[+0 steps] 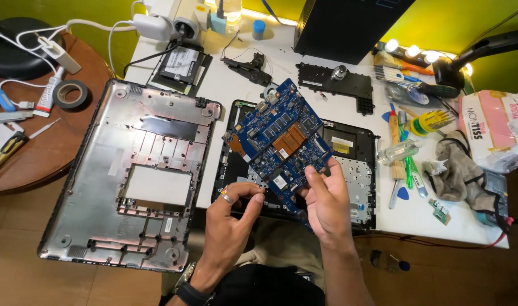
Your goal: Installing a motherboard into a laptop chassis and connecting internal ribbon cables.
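Head view, looking down on a white worktable [225,90] crowded with parts. Near the centre, a blue rectangular printed circuit board with copper-coloured patches and small black chips [281,141], tilted on a diagonal and lifted above an open black laptop base [358,147]. At six o'clock of the board, the right hand [327,204], thumb and fingers pinching the board's lower edge. At seven o'clock of the board, the left hand [233,212], ring on one finger, dark watch at the wrist, fingertips curled together just beside the board's lower corner; whether touching it, cannot tell.

At nine o'clock of the board, a large silver-grey laptop bottom cover with a rectangular cut-out [137,175], lying inner side up and overhanging the table's near edge. At eleven o'clock, a flat dark drive with a white label [179,62], and further up, white power adapters with white cables [157,25]. At one o'clock, a black flat plastic panel with a small metal cylinder on it [335,82]. At three o'clock, a clear small bottle [398,152], a green-handled tool [408,170], a yellow-and-green screwdriver [432,120] and a crumpled grey cloth [457,170]. Far at the three o'clock side, a pink-and-white soft pack [494,127].

At ten o'clock, off the table, a round brown wooden side table [49,141] bearing a roll of grey tape [70,94].
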